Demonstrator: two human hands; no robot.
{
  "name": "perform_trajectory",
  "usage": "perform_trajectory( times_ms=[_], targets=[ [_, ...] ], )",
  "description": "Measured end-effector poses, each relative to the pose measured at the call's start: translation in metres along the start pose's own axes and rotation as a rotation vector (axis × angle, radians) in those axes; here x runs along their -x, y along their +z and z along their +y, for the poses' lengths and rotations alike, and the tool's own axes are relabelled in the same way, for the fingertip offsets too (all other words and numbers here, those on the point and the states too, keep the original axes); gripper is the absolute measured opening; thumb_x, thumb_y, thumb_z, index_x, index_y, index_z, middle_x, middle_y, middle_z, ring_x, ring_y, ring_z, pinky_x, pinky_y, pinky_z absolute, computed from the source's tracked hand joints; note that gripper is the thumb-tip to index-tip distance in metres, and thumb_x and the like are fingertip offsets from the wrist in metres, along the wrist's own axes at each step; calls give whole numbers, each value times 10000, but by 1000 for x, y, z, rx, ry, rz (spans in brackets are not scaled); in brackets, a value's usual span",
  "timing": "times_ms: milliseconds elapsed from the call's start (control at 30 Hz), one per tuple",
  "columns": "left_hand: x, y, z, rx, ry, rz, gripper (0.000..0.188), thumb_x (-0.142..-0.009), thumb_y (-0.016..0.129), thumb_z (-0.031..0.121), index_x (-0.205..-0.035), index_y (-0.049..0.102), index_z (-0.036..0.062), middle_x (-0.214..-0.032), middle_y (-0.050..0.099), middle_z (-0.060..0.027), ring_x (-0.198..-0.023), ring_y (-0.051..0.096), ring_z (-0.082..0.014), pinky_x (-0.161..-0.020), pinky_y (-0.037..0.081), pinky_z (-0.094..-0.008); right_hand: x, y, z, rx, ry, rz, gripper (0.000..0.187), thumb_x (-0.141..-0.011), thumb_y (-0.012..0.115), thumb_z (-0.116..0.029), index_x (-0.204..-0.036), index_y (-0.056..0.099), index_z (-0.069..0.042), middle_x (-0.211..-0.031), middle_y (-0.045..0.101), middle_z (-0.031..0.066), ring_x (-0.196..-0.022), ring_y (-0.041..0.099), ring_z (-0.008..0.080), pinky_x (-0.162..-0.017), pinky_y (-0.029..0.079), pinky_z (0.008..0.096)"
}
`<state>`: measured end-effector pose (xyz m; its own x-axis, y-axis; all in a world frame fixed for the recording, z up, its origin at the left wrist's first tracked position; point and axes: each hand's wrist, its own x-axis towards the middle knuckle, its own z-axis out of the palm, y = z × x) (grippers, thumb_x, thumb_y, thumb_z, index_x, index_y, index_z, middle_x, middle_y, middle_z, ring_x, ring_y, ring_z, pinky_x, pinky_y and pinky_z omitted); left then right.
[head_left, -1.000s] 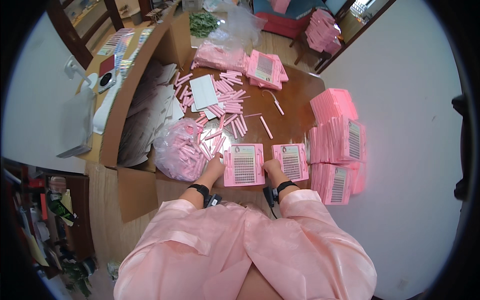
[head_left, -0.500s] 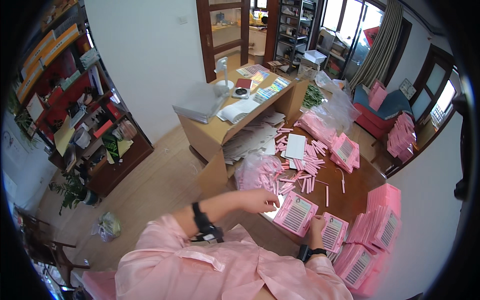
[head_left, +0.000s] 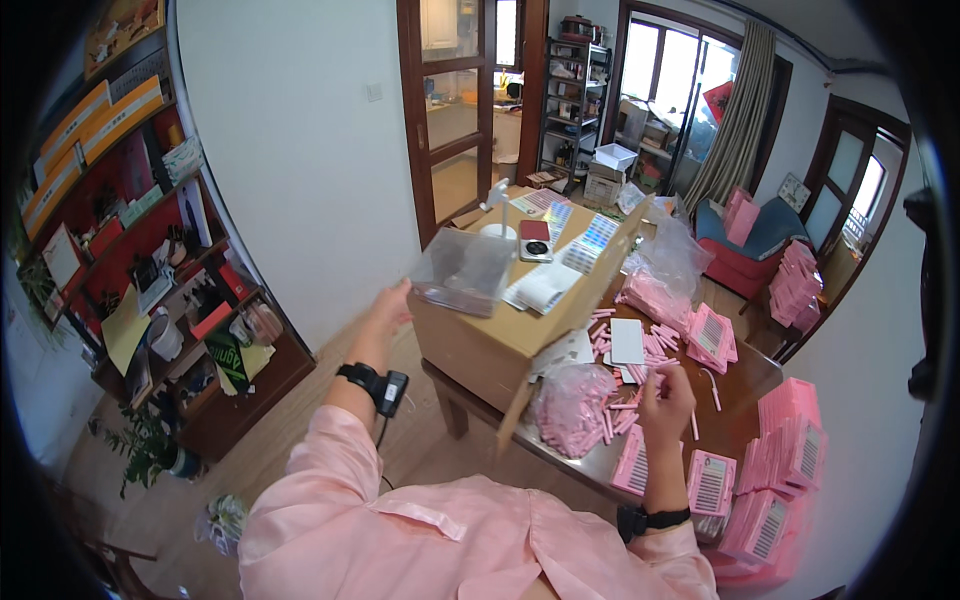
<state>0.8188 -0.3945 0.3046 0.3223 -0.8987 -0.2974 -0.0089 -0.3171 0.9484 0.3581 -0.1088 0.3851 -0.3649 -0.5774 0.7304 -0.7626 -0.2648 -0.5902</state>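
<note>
My left hand (head_left: 394, 303) reaches to the left side of a clear plastic box (head_left: 462, 272), its fingers stretched along the box's edge. That box sits on the left end of a large cardboard carton (head_left: 470, 345). Over the brown table, my right hand (head_left: 668, 405) is raised with its fingers curled and pinched; what they hold, if anything, I cannot make out. Below it lie two flat pink cases with rows of dark strips, one pink case (head_left: 632, 462) partly hidden by my forearm, the other pink case (head_left: 711, 482) to its right.
Loose pink sticks (head_left: 655, 345), a white card (head_left: 627, 341) and a plastic bag of pink pieces (head_left: 575, 405) cover the table's middle. Pink cases stand piled in a stack (head_left: 790, 440) at right. Colourful sheets (head_left: 597, 235) and a small device (head_left: 536, 250) lie on the carton.
My left hand has left the pink case and moved up and left to the clear box. My right hand has lifted off the cases. The view has turned left.
</note>
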Motion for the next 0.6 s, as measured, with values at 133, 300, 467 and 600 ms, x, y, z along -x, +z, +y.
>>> perform_trajectory(
  times_ms=[133,300,467,600],
  targets=[
    [-21,7,-10,662,-220,-381,434,-953,614,392,-1255,552,88,-1133,565,-115,-886,579,-274,-917,490,-451,-8,99,-117,-38,-336,-350,174,-820,729,-132,-920,609,-53,-783,600,127,-684,612,323,-611,490,403],
    [-15,4,10,876,-387,-450,251,-964,638,364,-1057,628,132,-993,576,-2,-900,544,-171,-841,468,-381,-15,212,-162,175,-375,-538,446,-774,764,-190,-1162,587,-59,-1304,527,185,-1217,508,377,-991,452,444],
    [-1,8,31,1085,-328,-569,187,-977,634,287,-1071,604,129,-1040,591,-14,-984,554,-200,-933,461,-437,-13,250,-160,289,-345,-487,659,-748,791,-240,-1320,505,-83,-1439,422,215,-1339,393,427,-1112,347,493],
    [12,10,46,1219,-216,-652,172,-1003,587,241,-1129,556,130,-1118,600,-52,-1074,554,-241,-1039,425,-496,-13,260,-166,483,-414,-334,762,-740,804,-289,-1397,465,-101,-1462,415,205,-1385,352,407,-1157,260,506]
  ],
)
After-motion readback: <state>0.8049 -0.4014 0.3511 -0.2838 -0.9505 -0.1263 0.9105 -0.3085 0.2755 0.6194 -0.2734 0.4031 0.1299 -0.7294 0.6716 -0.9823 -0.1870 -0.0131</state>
